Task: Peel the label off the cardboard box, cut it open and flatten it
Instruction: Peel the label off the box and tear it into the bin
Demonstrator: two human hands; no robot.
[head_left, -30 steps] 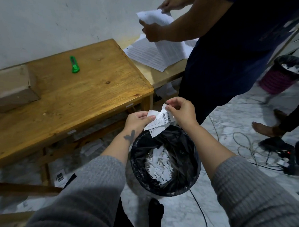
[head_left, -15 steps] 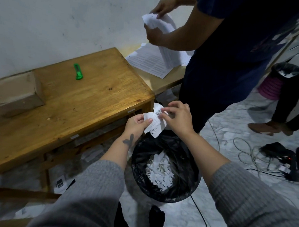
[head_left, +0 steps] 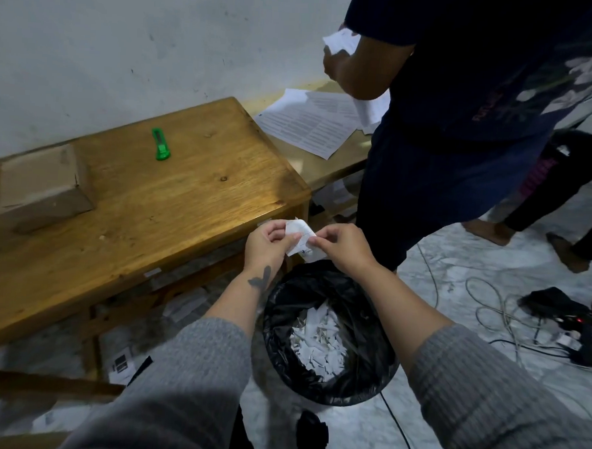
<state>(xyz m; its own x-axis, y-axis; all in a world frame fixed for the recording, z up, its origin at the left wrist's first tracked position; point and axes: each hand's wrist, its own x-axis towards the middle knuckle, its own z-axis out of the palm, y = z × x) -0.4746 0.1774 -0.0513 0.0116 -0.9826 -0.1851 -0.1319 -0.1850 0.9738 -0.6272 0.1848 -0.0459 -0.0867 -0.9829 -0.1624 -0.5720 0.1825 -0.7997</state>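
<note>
Head view: both hands pinch printed label (text unreadable)

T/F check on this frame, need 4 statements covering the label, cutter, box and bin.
1. Both hands, left hand and right hand, pinch the label. True.
2. The green cutter lies on top of the cardboard box. False: it lies on the wooden table, apart from the box.
3. The box is already flattened. False: it stands closed.
4. The black-lined bin holds white paper scraps. True.
</note>
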